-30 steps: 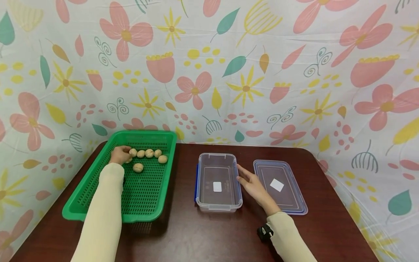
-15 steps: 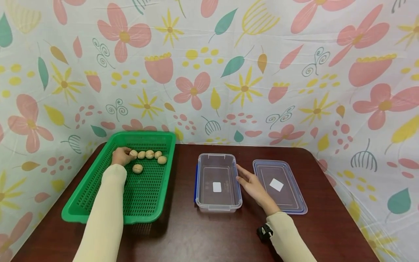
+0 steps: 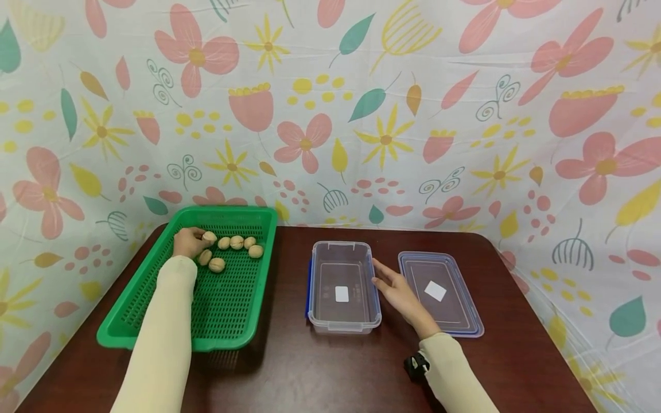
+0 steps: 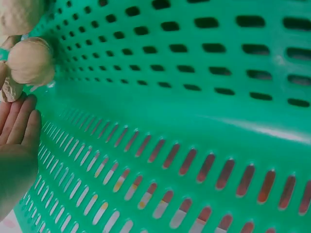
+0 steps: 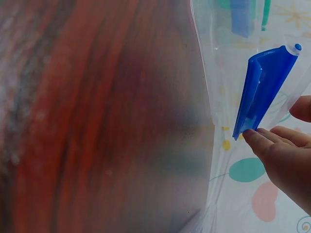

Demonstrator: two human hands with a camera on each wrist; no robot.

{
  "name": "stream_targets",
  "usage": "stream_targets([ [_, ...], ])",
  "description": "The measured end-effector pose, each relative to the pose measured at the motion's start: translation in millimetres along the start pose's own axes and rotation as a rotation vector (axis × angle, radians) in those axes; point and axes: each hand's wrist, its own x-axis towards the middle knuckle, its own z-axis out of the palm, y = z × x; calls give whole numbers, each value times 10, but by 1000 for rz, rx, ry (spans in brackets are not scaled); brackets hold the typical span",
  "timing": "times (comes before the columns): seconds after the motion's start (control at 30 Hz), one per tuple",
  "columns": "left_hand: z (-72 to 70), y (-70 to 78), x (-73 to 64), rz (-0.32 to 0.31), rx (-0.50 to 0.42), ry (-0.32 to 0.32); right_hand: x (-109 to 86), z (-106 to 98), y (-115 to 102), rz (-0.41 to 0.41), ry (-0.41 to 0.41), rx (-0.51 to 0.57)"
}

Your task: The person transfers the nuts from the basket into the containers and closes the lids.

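Observation:
At the far left of the green plastic basket (image 3: pixel 227 341), my left hand (image 3: pixel 188 243) pinches a walnut (image 3: pixel 209 237) at its fingertips. Just below that hand lie two more walnuts, one close beside the other walnut (image 3: pixel 217 265). Several others form a short row (image 3: pixel 236 242) toward the far right corner. The left wrist view catches part of the hand (image 4: pixel 19 131) beside a walnut (image 4: pixel 31 61) near the basket wall. My right hand (image 3: pixel 400 293) rests its extended fingers on the right side of a clear plastic container (image 3: pixel 345 327); a blue clip (image 5: pixel 265 87) shows at its fingertips.
Right of the container lies its clear lid (image 3: pixel 439 292) with a blue-tinted rim and a white label. Everything stands on a dark brown table (image 3: pixel 299 378). A flower-patterned cloth (image 3: pixel 330 115) hangs behind the table and along its sides.
My left hand has drawn slightly left and up with a walnut from the row's left end. A walnut it covered half a second ago now shows. The right hand stays put.

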Motion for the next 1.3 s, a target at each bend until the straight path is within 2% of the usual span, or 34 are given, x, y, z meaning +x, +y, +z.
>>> stream_targets([
  [0.43,-149,90,30,-1,-123,29,-18,-13,-41,-29,-28,9],
  [0.6,-223,209,8,17,-200,37,23,-27,23,-14,-38,8],
  [0.83,-306,358,-48,14,-323,13,16,-19,34,-21,-37,13],
  [1.03,-344,484,-80,13,-377,-9,3,0,24,-41,-18,17],
  [1.3,-352,704,-93,42,-442,-6,6,-3,38,-33,-10,22],
])
